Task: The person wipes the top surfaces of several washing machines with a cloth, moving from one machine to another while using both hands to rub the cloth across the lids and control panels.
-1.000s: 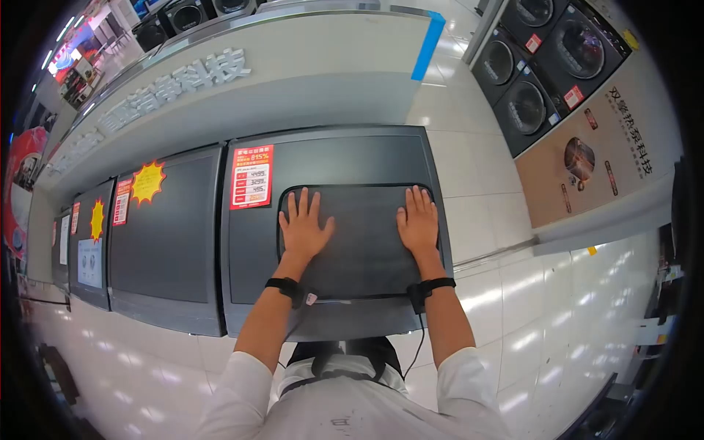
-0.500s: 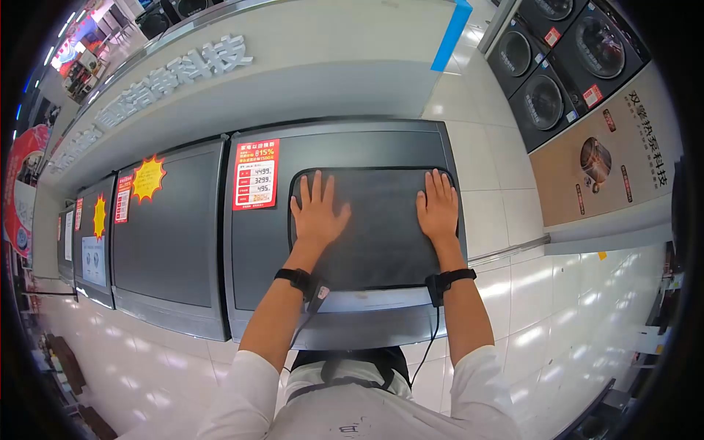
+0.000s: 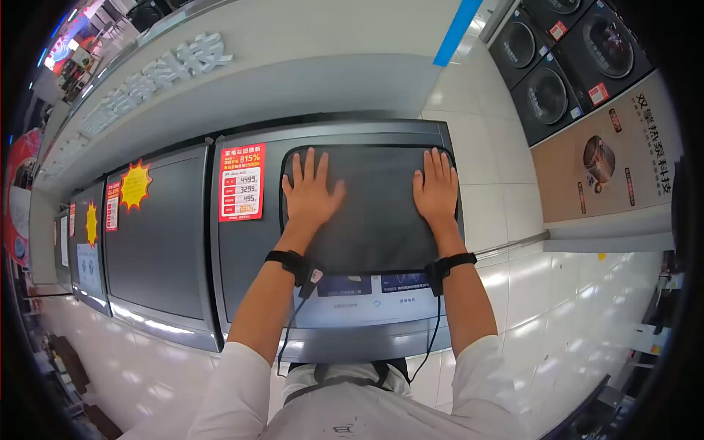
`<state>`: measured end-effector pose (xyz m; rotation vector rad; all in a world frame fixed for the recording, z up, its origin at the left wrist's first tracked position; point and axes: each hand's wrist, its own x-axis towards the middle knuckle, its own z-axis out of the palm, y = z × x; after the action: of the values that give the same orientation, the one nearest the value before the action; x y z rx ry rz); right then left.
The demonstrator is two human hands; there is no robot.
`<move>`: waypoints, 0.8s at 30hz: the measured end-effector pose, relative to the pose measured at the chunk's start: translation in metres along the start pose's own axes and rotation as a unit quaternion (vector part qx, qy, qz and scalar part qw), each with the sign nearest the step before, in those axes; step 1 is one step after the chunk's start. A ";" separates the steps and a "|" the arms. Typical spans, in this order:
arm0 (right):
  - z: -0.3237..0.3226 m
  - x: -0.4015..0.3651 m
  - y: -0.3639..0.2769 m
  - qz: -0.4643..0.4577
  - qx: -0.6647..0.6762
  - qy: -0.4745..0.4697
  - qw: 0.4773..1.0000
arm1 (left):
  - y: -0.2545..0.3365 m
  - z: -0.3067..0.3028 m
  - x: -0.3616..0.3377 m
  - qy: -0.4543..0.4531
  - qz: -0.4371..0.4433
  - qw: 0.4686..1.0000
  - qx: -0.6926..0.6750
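A dark, flat rectangular piece with rounded corners and a black edge (image 3: 367, 213), perhaps a sleeve or pad, lies on the grey top of an appliance (image 3: 249, 271). My left hand (image 3: 312, 196) rests on its left part, fingers spread and thumb out. On its right side my right hand (image 3: 437, 192) lies flat, fingers stretched and closer together. Both wrists wear black straps with small devices and cables. In front of the dark piece, a printed light-blue panel (image 3: 359, 308) shows on the appliance top. A red price card (image 3: 242, 182) stands left of the piece.
More grey-topped appliances (image 3: 158, 235) stand in a row to the left, with yellow star tags (image 3: 136, 185). A white wall with raised lettering (image 3: 323, 81) runs behind. Front-loading washing machines (image 3: 546, 95) are stacked at right above a brown poster panel (image 3: 609, 161).
Both hands have moved forward, away from my body, and the dark piece has slid with them. More of the printed panel at the front is uncovered. The view has shifted slightly.
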<state>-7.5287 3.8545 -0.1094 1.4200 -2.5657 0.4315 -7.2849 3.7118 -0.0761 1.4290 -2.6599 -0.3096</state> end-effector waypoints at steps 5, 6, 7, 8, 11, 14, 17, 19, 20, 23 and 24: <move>0.008 0.027 0.001 -0.005 0.005 -0.001 1.000 | 0.001 0.002 0.022 0.009 -0.008 1.000 -0.001; 0.011 0.032 0.002 -0.006 0.005 0.002 1.000 | -0.001 0.004 0.026 0.012 -0.005 1.000 -0.005; 0.013 0.036 0.002 -0.006 0.005 0.005 1.000 | -0.001 0.005 0.030 0.014 -0.005 1.000 -0.003; 0.013 0.039 0.001 -0.004 0.004 0.005 1.000 | -0.001 0.005 0.033 0.015 -0.005 1.000 -0.002; 0.015 0.043 0.001 -0.007 0.010 0.011 1.000 | 0.000 0.005 0.038 0.016 -0.007 1.000 0.002; 0.017 0.044 0.002 -0.005 0.017 0.011 1.000 | 0.001 0.008 0.038 0.015 -0.009 1.000 -0.003; 0.012 0.050 -0.002 -0.001 0.018 0.015 1.000 | -0.001 0.007 0.042 0.018 -0.006 1.000 -0.006; 0.013 0.053 -0.002 -0.013 0.027 0.023 0.999 | -0.003 0.008 0.041 0.023 -0.001 1.000 -0.007; 0.013 0.054 -0.001 -0.019 0.030 0.028 0.999 | -0.004 0.009 0.040 0.029 0.003 1.000 -0.008; 0.015 0.057 0.001 -0.018 0.023 0.020 0.999 | -0.005 0.009 0.041 0.034 0.011 0.999 -0.016; 0.015 0.057 0.001 -0.020 0.023 0.022 0.999 | -0.005 0.009 0.041 0.034 0.012 0.999 -0.017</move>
<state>-7.5596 3.8048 -0.1070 1.4568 -2.5040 0.5132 -7.3050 3.6764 -0.0859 1.3717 -2.6019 -0.2969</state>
